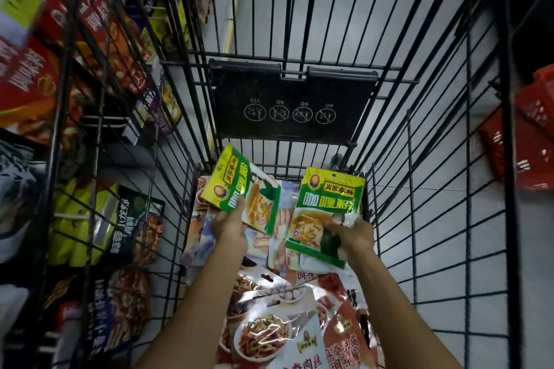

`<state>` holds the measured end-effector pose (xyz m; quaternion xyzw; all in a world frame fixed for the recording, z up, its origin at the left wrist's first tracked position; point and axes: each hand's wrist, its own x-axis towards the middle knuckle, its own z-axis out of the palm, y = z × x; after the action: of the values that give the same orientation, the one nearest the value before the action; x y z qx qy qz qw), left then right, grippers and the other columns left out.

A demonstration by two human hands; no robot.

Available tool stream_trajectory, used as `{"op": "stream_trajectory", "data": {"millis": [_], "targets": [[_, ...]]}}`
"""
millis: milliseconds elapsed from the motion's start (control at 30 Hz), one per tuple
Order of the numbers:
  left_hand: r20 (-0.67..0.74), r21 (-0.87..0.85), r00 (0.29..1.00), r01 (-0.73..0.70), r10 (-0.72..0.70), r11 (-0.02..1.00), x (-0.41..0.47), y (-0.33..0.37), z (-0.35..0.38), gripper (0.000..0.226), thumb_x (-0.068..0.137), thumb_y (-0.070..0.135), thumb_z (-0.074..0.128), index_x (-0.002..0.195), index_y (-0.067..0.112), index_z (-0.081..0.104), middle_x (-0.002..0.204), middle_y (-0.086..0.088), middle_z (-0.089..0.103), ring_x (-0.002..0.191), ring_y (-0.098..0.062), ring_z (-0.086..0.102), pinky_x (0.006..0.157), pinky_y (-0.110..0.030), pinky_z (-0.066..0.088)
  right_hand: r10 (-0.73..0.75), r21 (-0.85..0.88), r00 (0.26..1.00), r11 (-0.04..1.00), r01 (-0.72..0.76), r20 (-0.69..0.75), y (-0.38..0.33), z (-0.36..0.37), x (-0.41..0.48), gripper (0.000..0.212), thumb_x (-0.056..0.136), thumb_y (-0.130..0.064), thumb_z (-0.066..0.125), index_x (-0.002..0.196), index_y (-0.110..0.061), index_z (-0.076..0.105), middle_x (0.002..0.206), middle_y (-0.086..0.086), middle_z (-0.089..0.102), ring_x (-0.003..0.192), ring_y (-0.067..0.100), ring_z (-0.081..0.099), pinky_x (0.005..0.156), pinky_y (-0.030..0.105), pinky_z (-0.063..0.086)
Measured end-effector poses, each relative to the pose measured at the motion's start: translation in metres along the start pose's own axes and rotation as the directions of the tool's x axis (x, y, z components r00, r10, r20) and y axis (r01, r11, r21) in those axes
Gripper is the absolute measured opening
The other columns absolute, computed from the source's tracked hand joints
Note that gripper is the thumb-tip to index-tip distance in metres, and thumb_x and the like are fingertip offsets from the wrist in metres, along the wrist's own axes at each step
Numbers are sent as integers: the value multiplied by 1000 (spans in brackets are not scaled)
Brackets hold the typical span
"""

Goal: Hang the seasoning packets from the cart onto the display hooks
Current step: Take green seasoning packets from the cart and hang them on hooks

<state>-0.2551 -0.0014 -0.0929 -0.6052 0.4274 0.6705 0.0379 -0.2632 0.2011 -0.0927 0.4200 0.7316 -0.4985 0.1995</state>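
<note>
Left hand [229,226]: bare. Right hand [355,235]: bare. Left forearm [192,308]: bare, uncovered down to the lower edge. Right forearm [398,308]: bare likewise. Nails: too small to tell.

Wire cart [287,117] — seasoning packets [263,335] piled inside

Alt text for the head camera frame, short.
A person's left hand and right hand each grip a green seasoning packet, the left packet tilted, the right packet upright, above a pile of packets in a black wire cart. Stocked shelves line the left.
</note>
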Motion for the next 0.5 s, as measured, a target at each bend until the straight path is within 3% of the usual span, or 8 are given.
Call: {"op": "stream_trajectory", "data": {"millis": [67,133,167,233,333,500], "targets": [[20,12,999,-30,30,999,-3,1,-9,37,84,31,69,105,5,53,102,-20,60,88,-23,59,72,-31,50,4,93,1000,996,-6,28,1,-2,-5,32,76,-1,76,106,0,64,105,17,67,94,31,64,80,41,53],[47,21,997,-57,56,998,-7,2,-16,49,88,28,65,125,0,48,133,-36,43,125,-42,47,99,-47,45,6,150,999,989,-13,48,3,-3,-10,30,78,0,74,105,-3,63,99,12,65,86,27,61,71,35,51],[48,49,996,-79,77,996,-10,3,-19,49,90,26,62,128,-2,46,138,-37,36,131,-46,36,103,-51,39,4,173,999,985,-13,55,4,-3,-11,28,78,0,74,103,-5,62,96,9,64,81,24,61,65,31,50],[40,112,991,-129,126,985,-15,4,-26,52,92,24,60,133,-3,44,141,-34,36,132,-46,33,104,-54,36,1,221,998,975,-14,57,8,-5,-14,25,78,1,73,97,-9,61,89,7,63,70,18,61,56,26,48],[68,110,988,-144,137,984,-22,9,-44,46,88,23,65,128,4,52,128,-21,57,118,-38,55,98,-54,46,17,257,997,966,-37,80,10,-7,-20,17,81,1,71,88,-11,61,88,10,65,72,23,62,71,38,53],[116,154,971,-223,207,963,-44,17,-78,35,81,37,72,92,5,61,94,-9,64,86,-24,62,75,-31,50,-40,246,991,969,8,127,0,-20,-53,15,83,-5,70,82,-16,59,80,5,65,73,22,63,72,40,54]]}}
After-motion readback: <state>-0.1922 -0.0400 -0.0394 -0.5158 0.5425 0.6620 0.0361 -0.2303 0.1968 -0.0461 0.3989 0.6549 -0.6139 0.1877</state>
